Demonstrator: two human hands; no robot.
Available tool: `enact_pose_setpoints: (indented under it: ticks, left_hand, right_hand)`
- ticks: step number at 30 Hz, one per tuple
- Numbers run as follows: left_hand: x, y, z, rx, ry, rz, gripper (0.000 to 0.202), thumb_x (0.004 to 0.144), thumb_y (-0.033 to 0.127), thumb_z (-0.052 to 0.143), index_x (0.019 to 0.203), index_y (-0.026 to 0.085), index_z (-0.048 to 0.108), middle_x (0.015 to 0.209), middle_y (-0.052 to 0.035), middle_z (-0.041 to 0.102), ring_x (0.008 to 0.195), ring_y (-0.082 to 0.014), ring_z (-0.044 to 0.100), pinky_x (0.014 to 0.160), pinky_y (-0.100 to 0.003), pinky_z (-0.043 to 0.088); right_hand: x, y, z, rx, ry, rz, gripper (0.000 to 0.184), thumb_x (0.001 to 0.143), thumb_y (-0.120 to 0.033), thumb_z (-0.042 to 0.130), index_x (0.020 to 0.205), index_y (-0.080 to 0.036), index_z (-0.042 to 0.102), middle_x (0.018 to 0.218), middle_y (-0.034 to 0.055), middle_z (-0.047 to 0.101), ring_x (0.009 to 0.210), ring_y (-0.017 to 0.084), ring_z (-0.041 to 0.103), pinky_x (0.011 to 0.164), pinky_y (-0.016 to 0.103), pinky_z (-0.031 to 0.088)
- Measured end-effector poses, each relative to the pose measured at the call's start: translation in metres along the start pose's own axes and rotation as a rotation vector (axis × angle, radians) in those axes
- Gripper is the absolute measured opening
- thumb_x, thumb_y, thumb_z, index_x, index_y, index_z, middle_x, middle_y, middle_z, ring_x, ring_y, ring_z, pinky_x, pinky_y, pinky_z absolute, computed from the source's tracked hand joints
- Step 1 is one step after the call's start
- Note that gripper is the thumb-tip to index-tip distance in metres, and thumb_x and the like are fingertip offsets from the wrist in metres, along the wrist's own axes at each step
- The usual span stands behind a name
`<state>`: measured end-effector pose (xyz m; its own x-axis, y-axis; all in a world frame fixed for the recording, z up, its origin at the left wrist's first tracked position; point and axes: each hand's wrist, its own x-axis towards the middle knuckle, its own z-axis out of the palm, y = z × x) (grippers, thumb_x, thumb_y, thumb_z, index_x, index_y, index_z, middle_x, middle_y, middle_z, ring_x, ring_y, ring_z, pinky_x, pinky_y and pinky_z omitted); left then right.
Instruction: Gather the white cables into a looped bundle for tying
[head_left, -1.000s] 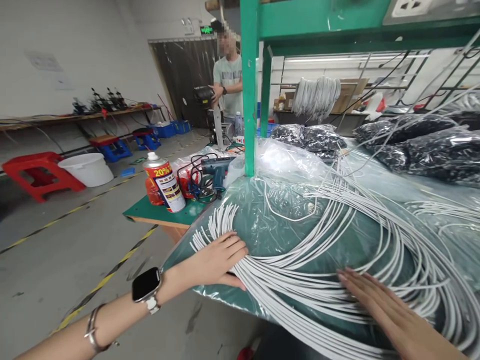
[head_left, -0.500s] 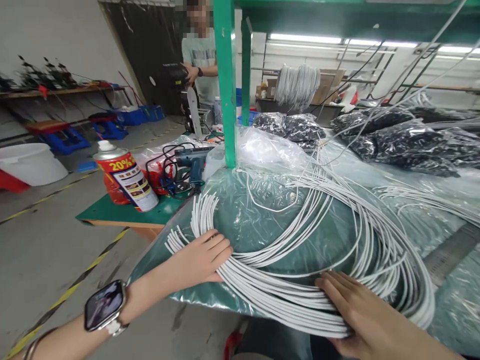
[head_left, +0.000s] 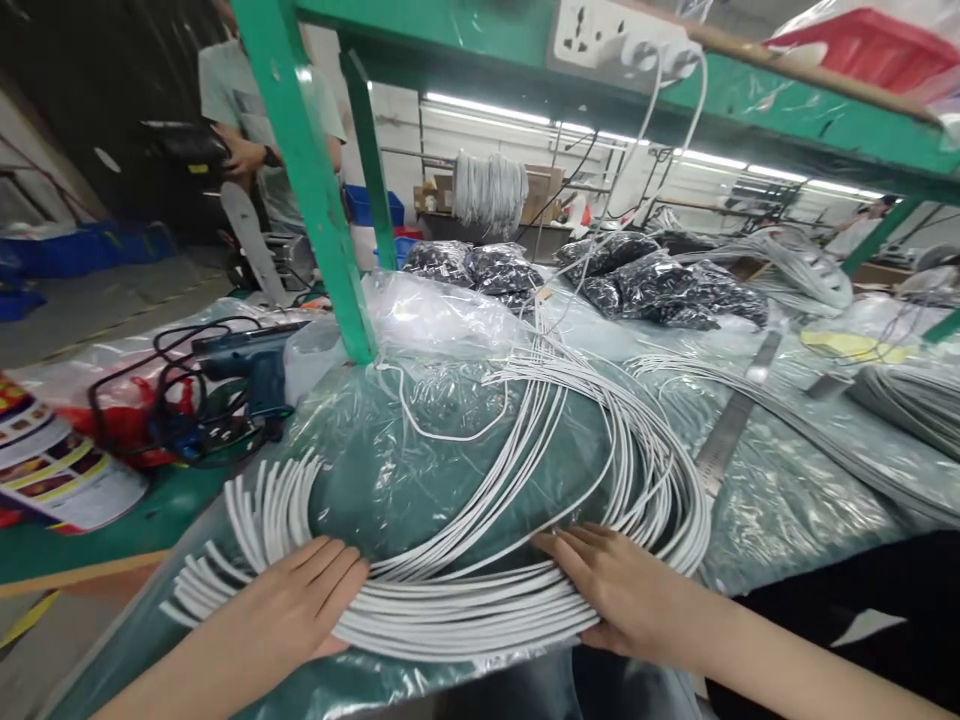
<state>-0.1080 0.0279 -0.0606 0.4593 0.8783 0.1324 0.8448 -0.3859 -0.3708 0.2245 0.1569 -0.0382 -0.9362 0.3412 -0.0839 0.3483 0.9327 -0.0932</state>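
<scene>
A loose coil of several white cables lies on clear plastic sheeting over the green bench. My left hand grips the bundle near its cut ends, which fan out to the left, thumb tucked under the strands. My right hand closes over the same bundle at the bench's near edge, fingers on top and thumb below. The far side of the coil arcs away over the plastic.
A green post rises behind the coil, under a shelf with a power strip. A blue power tool and a spray can sit left. Black bagged parts and a steel ruler lie beyond. A person stands at back left.
The view has swung right and down. Both hands have slid along the cables toward each other and the near edge, gathering the strands into a tighter bundle.
</scene>
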Motion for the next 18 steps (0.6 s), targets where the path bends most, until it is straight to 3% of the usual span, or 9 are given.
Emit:
enact_pose_setpoints:
  ticks: [3, 6, 7, 9, 10, 12, 15, 18]
  left_hand:
    - [0.002, -0.002, -0.005, -0.032, -0.020, -0.047, 0.042, 0.055, 0.014, 0.091, 0.092, 0.018, 0.070, 0.088, -0.0035, 0.067, 0.081, -0.0246, 0.062, 0.072, -0.034, 0.051]
    - [0.000, -0.004, -0.005, -0.074, -0.044, -0.104, 0.040, 0.055, 0.013, 0.091, 0.089, 0.019, 0.070, 0.084, -0.0021, 0.066, 0.079, -0.0236, 0.062, 0.072, -0.034, 0.052]
    - [-0.001, -0.005, -0.003, -0.075, -0.047, -0.114, 0.041, 0.054, 0.015, 0.091, 0.089, 0.019, 0.070, 0.084, -0.0022, 0.066, 0.078, -0.0234, 0.062, 0.072, -0.035, 0.052]
    - [-0.003, -0.007, 0.002, -0.061, -0.043, -0.113, 0.043, 0.054, 0.019, 0.092, 0.090, 0.019, 0.069, 0.084, -0.0028, 0.066, 0.078, -0.0236, 0.062, 0.072, -0.035, 0.053]
    - [-0.004, -0.007, 0.004, -0.058, -0.033, -0.108, 0.044, 0.054, 0.021, 0.092, 0.091, 0.018, 0.068, 0.084, -0.0030, 0.065, 0.077, -0.0238, 0.062, 0.072, -0.036, 0.053]
    - [-0.004, -0.005, 0.004, -0.065, -0.003, -0.105, 0.047, 0.052, 0.026, 0.093, 0.089, 0.017, 0.066, 0.082, -0.0029, 0.064, 0.075, -0.0241, 0.061, 0.071, -0.037, 0.053]
    - [0.000, 0.009, -0.008, -0.077, 0.030, -0.144, 0.055, 0.045, 0.032, 0.095, 0.085, 0.014, 0.061, 0.077, -0.0024, 0.061, 0.070, -0.0232, 0.060, 0.067, -0.035, 0.052]
    - [0.007, 0.027, -0.022, -0.080, -0.004, -0.258, 0.054, 0.055, 0.041, 0.091, 0.088, 0.013, 0.057, 0.078, -0.0048, 0.061, 0.073, -0.0244, 0.060, 0.067, -0.034, 0.051]
  right_hand:
    - [0.003, -0.003, 0.007, -0.221, 0.183, -0.019, 0.107, 0.057, -0.027, 0.090, 0.139, 0.004, 0.030, 0.111, 0.0203, 0.063, 0.086, 0.030, 0.062, 0.074, 0.041, 0.056]
    - [0.009, -0.006, 0.012, -0.359, 0.360, 0.060, 0.116, 0.048, -0.021, 0.090, 0.140, 0.008, 0.026, 0.091, 0.0140, 0.065, 0.073, 0.028, 0.061, 0.063, 0.037, 0.056]
    - [0.012, -0.006, 0.013, -0.393, 0.400, 0.080, 0.110, 0.049, -0.017, 0.086, 0.139, 0.008, 0.030, 0.086, 0.0117, 0.065, 0.071, 0.027, 0.060, 0.062, 0.037, 0.056]
    - [0.018, -0.004, 0.015, -0.448, 0.457, 0.090, 0.081, 0.053, -0.010, 0.077, 0.127, 0.000, 0.048, 0.084, 0.0099, 0.065, 0.072, 0.026, 0.061, 0.064, 0.036, 0.056]
    - [0.022, -0.003, 0.016, -0.460, 0.482, 0.081, 0.063, 0.053, -0.008, 0.073, 0.114, -0.005, 0.057, 0.085, 0.0105, 0.065, 0.076, 0.027, 0.062, 0.067, 0.037, 0.056]
    - [0.025, 0.003, 0.017, -0.435, 0.519, 0.037, 0.037, 0.053, -0.007, 0.066, 0.089, -0.013, 0.061, 0.095, 0.0132, 0.066, 0.090, 0.031, 0.063, 0.077, 0.039, 0.056]
    - [0.021, 0.019, 0.018, -0.351, 0.532, -0.070, 0.038, 0.052, -0.006, 0.056, 0.088, -0.017, 0.057, 0.102, 0.0119, 0.067, 0.098, 0.030, 0.063, 0.083, 0.038, 0.054]
    - [0.014, 0.052, 0.021, -0.290, 0.520, -0.116, 0.044, 0.062, -0.004, 0.052, 0.102, -0.021, 0.053, 0.089, 0.0083, 0.070, 0.094, 0.028, 0.065, 0.075, 0.037, 0.052]
